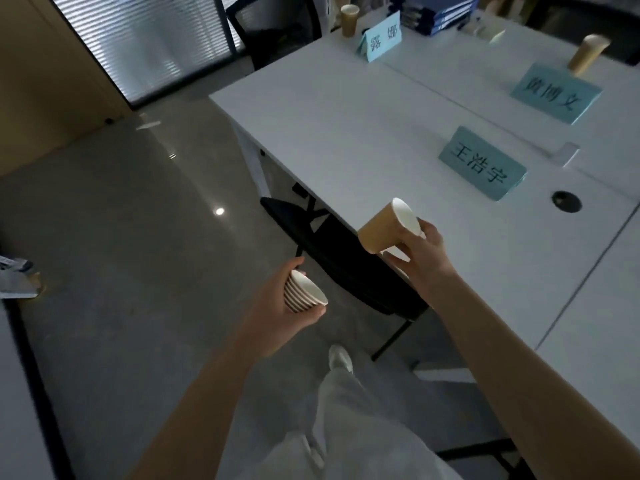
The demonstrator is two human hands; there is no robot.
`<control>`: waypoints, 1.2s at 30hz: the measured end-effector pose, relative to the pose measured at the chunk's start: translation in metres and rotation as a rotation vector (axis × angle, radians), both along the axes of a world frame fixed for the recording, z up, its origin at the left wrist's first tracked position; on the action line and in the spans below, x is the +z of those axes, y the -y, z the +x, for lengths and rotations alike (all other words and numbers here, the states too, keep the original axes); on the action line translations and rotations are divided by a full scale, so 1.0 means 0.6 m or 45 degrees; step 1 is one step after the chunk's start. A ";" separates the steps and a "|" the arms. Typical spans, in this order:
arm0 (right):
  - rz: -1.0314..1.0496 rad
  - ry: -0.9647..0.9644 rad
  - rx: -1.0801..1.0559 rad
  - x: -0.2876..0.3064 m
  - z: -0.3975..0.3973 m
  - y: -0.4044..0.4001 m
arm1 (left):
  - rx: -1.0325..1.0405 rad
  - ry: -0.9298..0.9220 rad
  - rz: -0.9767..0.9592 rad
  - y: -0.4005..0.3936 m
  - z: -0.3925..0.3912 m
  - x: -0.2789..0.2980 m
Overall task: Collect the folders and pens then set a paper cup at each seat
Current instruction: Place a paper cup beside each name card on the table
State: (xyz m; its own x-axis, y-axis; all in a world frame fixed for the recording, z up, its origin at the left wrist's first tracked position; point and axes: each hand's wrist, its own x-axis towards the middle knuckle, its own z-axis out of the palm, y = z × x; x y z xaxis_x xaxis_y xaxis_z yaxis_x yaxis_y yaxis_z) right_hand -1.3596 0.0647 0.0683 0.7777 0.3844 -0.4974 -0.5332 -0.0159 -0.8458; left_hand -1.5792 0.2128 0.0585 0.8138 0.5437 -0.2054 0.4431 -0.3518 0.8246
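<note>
My left hand grips a nested stack of brown paper cups over the floor, just off the table's near edge. My right hand holds a single brown paper cup, tilted on its side, above the edge of the white table in front of the nearest blue name card. One paper cup stands at the far seat by another name card. Another cup stands behind the right name card. Blue folders lie stacked at the far end.
A black chair is tucked under the table's near edge below my right hand. Another black chair stands at the far end. A round cable hole sits in the tabletop. Grey floor lies to the left, with window blinds beyond.
</note>
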 end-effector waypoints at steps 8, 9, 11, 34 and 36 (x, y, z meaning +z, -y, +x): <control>-0.624 0.354 0.003 -0.084 0.208 -0.037 | -0.034 -0.019 0.059 -0.076 0.162 0.023; -0.674 0.381 -0.009 -0.098 0.223 -0.033 | -0.038 -0.023 0.062 -0.082 0.173 0.023; -0.769 0.401 -0.022 -0.127 0.246 -0.027 | -0.040 -0.032 0.046 -0.096 0.195 0.017; -0.724 0.256 0.672 -0.098 0.138 -0.157 | 0.104 -0.063 -0.066 -0.193 0.245 -0.015; -0.563 0.379 0.779 -0.051 0.122 -0.223 | 0.139 -0.054 -0.014 -0.223 0.231 -0.014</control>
